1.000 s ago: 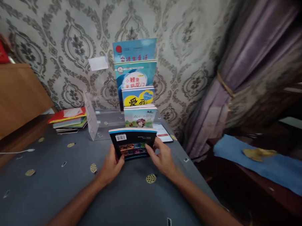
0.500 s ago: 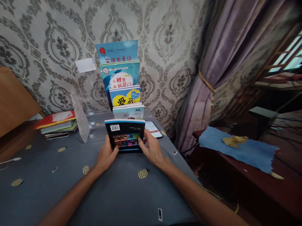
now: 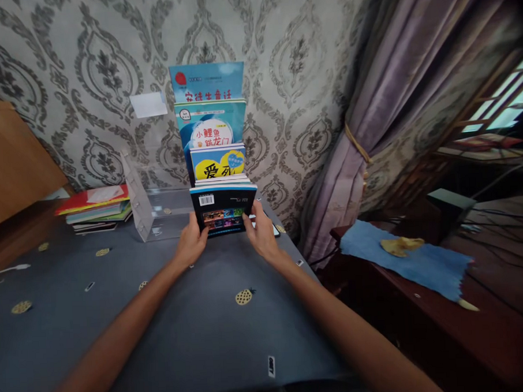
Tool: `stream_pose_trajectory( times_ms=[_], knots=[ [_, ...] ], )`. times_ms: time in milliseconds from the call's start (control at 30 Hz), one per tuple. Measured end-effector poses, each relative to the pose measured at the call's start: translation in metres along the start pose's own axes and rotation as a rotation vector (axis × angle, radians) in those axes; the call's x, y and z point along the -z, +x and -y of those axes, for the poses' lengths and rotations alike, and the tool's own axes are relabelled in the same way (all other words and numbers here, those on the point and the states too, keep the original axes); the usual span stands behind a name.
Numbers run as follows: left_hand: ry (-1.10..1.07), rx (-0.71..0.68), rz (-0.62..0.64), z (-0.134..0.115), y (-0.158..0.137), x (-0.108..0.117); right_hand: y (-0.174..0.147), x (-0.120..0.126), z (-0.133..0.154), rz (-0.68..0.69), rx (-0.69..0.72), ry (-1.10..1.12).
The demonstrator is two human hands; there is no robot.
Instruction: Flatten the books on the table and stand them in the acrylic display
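A black book with a barcode and small coloured pictures stands upright between my hands. My left hand grips its lower left side, thumb on the near face. My right hand grips the right side in the same way; the fingers behind the book are hidden. Directly behind it, books rise in steps on a clear acrylic rack: a blue and yellow book, a teal book, and a tall blue book at the back. The black book covers most of the front row.
A phone lies partly hidden behind my right hand. Left of the rack sits a pile of books on the patterned tablecloth, with a white cable farther left. A curtain and a dark red surface with blue cloth are on the right.
Both hands have carried the black book forward and slightly right, up against the front of the stepped books. It now covers the pale book there. The camera view has shifted slightly.
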State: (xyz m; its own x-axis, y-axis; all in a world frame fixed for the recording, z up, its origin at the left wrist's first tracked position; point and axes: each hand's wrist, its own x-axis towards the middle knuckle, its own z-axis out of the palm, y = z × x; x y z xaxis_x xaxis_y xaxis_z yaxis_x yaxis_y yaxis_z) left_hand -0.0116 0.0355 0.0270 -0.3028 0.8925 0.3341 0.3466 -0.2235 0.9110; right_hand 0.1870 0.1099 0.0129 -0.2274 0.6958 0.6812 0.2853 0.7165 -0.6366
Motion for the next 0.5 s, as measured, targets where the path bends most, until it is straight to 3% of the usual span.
stream_pose_trajectory(
  times_ms=[267,500],
  knots=[
    [0.279,-0.255,-0.064,-0.02,0.038,0.004,0.043,0.001,0.008,-0.113,0.114,-0.029],
    [0.383,-0.325,-0.067,-0.019,0.053,0.008,0.054,0.0,0.001,-0.134,0.15,-0.039]
  ],
)
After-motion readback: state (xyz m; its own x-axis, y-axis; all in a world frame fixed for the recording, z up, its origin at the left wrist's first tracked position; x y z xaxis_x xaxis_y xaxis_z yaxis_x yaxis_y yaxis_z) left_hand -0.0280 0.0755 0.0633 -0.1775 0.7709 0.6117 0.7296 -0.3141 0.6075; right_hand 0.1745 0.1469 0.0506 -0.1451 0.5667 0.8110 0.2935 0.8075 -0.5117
